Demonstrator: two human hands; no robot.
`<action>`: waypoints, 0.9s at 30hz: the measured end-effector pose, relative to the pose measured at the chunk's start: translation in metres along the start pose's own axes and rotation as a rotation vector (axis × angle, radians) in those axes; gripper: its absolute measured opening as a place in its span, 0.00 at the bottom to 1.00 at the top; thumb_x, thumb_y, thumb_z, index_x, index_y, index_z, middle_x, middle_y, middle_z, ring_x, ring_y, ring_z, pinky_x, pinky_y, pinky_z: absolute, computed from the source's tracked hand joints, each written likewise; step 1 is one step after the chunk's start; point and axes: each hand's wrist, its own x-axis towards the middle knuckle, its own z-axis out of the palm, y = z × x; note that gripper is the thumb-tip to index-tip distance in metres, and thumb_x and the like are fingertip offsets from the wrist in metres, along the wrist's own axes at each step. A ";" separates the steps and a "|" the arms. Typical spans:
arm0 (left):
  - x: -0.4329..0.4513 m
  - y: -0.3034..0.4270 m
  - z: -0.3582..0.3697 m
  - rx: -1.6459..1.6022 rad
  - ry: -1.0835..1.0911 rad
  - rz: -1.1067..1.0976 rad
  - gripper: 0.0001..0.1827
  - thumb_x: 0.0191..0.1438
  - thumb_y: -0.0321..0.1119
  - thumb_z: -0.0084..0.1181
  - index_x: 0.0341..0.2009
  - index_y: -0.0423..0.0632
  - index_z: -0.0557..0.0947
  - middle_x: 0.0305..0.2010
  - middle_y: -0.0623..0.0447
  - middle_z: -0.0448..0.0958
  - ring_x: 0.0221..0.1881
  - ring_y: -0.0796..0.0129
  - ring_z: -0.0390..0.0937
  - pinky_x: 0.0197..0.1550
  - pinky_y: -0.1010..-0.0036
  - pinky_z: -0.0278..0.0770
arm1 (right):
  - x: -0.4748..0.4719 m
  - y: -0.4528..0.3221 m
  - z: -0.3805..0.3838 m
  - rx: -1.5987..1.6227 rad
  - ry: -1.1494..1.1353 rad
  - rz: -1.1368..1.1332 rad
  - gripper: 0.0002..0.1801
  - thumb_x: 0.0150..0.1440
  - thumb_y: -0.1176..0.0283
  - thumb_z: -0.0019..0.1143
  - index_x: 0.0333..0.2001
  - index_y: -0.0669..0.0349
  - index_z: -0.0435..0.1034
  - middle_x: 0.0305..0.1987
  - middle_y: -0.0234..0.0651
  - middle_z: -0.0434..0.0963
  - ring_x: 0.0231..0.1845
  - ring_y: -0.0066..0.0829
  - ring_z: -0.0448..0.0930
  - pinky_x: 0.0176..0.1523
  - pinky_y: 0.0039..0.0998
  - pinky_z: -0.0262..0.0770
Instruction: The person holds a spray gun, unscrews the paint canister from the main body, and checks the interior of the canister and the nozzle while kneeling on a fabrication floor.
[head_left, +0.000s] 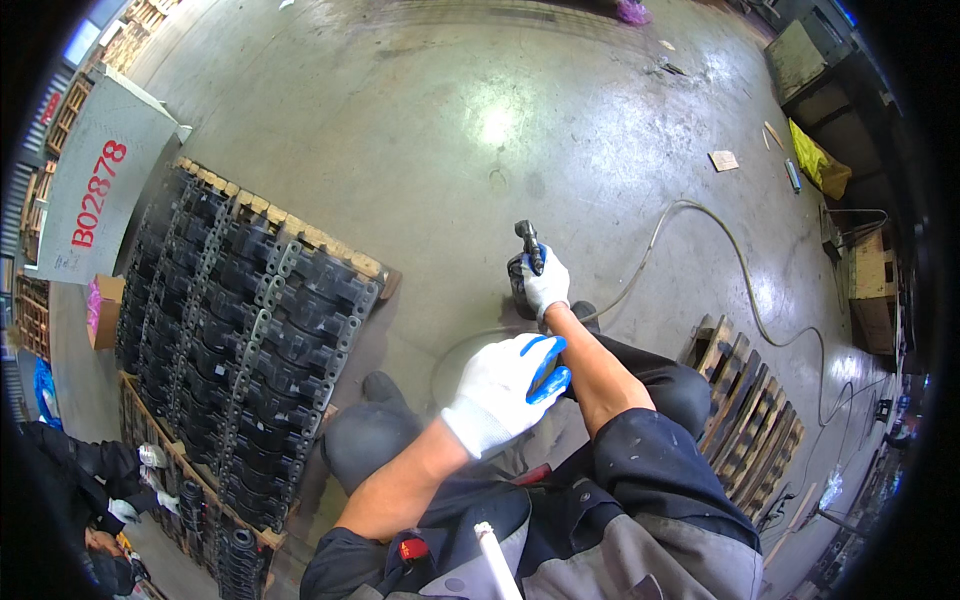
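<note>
My right hand (547, 281), in a white glove with blue coating, is closed around a dark handheld pneumatic tool (529, 244), held out ahead of me above the concrete floor. A pale air hose (664, 217) trails away to the right from near that hand. My left hand (506, 386), gloved alike, is raised by my right forearm with its fingers partly curled and apart; nothing shows in it. Beyond my left knee lie rows of black steel track chains (255, 322) on a wooden pallet (277, 214). A white cigarette-like stick (495, 559) juts in at the bottom.
Slatted wooden pallets (750, 420) lie close on my right. A large grey box (112, 180) and a cardboard box (107, 311) stand beyond the track chains. Co-workers' gloved hands (154, 480) show at the lower left. Yellow sheeting (817, 161) lies at the right.
</note>
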 end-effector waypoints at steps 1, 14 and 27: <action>0.000 0.000 0.000 0.003 -0.005 -0.006 0.19 0.60 0.39 0.64 0.53 0.45 0.82 0.45 0.43 0.84 0.43 0.46 0.84 0.46 0.57 0.83 | -0.002 -0.004 -0.003 0.007 -0.001 -0.003 0.15 0.60 0.57 0.53 0.41 0.53 0.79 0.42 0.50 0.85 0.47 0.59 0.84 0.54 0.51 0.79; 0.001 0.003 0.000 0.020 -0.029 -0.004 0.18 0.60 0.38 0.63 0.53 0.46 0.82 0.45 0.43 0.83 0.43 0.46 0.83 0.46 0.57 0.83 | 0.005 0.011 0.004 -0.021 0.011 0.003 0.17 0.60 0.55 0.54 0.44 0.52 0.79 0.44 0.50 0.85 0.48 0.59 0.84 0.55 0.50 0.79; -0.001 -0.003 0.004 0.021 0.007 0.037 0.18 0.59 0.36 0.63 0.52 0.44 0.82 0.45 0.43 0.83 0.43 0.46 0.83 0.46 0.58 0.83 | 0.006 0.014 0.006 -0.100 -0.055 -0.033 0.16 0.61 0.55 0.56 0.43 0.54 0.78 0.42 0.51 0.85 0.47 0.59 0.84 0.53 0.51 0.79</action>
